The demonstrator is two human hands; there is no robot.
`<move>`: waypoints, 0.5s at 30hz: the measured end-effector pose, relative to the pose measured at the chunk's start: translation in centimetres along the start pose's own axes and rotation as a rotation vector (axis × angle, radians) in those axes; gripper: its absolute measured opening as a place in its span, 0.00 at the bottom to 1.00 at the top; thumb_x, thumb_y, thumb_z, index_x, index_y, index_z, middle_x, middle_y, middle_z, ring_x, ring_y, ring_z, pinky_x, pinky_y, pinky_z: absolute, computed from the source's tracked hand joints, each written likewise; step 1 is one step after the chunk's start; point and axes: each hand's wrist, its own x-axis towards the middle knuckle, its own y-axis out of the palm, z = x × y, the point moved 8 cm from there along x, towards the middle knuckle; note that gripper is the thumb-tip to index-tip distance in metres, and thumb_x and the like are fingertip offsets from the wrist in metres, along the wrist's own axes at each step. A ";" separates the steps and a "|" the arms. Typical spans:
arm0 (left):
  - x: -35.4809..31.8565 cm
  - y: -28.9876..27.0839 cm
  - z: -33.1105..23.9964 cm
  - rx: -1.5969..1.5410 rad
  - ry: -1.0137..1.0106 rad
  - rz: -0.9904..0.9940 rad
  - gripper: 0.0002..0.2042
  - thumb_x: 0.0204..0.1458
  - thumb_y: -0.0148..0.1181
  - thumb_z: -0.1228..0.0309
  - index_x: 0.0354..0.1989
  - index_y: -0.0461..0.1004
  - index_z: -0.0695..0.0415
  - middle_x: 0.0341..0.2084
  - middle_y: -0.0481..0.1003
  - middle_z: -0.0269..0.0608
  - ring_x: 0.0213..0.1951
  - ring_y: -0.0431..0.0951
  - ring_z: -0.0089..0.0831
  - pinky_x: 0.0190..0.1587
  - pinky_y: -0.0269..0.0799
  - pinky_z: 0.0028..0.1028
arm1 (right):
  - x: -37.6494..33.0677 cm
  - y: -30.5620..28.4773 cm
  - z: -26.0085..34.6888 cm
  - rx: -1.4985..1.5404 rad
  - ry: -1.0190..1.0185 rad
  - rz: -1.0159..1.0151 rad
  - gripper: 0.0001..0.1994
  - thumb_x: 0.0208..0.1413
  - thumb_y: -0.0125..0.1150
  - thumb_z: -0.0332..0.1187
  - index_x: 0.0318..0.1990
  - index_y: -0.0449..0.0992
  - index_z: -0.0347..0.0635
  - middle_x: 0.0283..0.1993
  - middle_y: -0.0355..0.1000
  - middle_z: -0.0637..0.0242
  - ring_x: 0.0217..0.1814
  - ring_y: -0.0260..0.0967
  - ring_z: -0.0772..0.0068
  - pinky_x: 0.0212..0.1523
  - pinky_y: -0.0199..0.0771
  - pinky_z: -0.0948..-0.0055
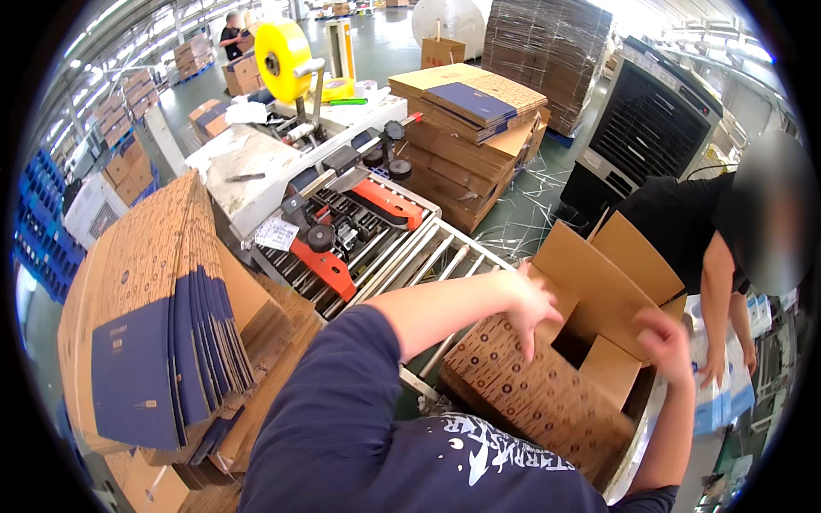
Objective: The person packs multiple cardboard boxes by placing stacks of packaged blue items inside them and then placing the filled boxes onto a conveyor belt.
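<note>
A warehouse floor [389, 43] of green-grey concrete is seen, with pallets of flattened cardboard [547, 51] stacked at the far side and a black fan unit [646, 128] to the right. A roller conveyor [419, 256] leads out of a tape-sealing machine [342, 214] with orange guides, topped by a large yellow tape roll [284, 58]. A leaning stack of flat cartons [154, 333], brown with blue panels, is stood at the left.

An open cardboard box [547, 376] is set at the near end of the conveyor, its flaps raised; its inside is in shadow and no contents can be made out. The left hand [530, 308] is laid open, fingers spread, on the box's left flap edge. The right hand [667, 342] is curled loosely at the right flap; whether it grips cannot be told. Another person's hand [710, 368] rests on blue-and-white packets [723, 402] just beside the box.
</note>
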 end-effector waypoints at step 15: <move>-0.2 13.5 6.1 -1.677 0.366 -0.234 0.34 0.54 0.59 0.57 0.67 0.54 0.56 0.65 0.57 0.40 0.67 0.53 0.32 0.65 0.51 0.31 | -10.3 0.7 -15.6 -0.212 0.218 -0.293 0.31 0.62 0.42 0.49 0.65 0.56 0.35 0.68 0.54 0.54 0.70 0.49 0.58 0.68 0.47 0.62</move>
